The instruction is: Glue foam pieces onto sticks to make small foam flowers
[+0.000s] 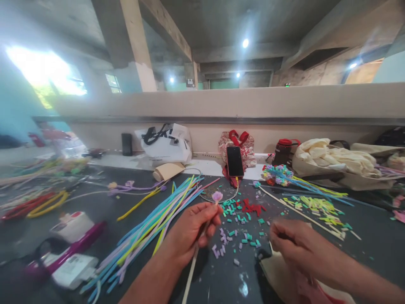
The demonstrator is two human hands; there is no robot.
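My left hand (198, 230) is closed in a pinch around a thin cream stem (190, 276). A small light purple flower (217, 196) tops the stem, just above my thumb and fingertips. My right hand (294, 240) is closed with its fingers curled, apart from the stem; whatever may be between its fingers is hidden. Beneath it lies a beige and red cloth item (275, 270). Between my hands, short teal pieces (232, 207), lilac pieces (221, 245) and red pieces (251, 207) are scattered over the dark table (228, 283).
Long pastel fuzzy sticks (155, 219) lie left of my left hand, near a magenta tool (69, 253) and white adapter (74, 270). A phone (234, 161) leans on a patterned bag (249, 145). Flower bunches (278, 174) and yellow-green pieces (311, 204) lie right.
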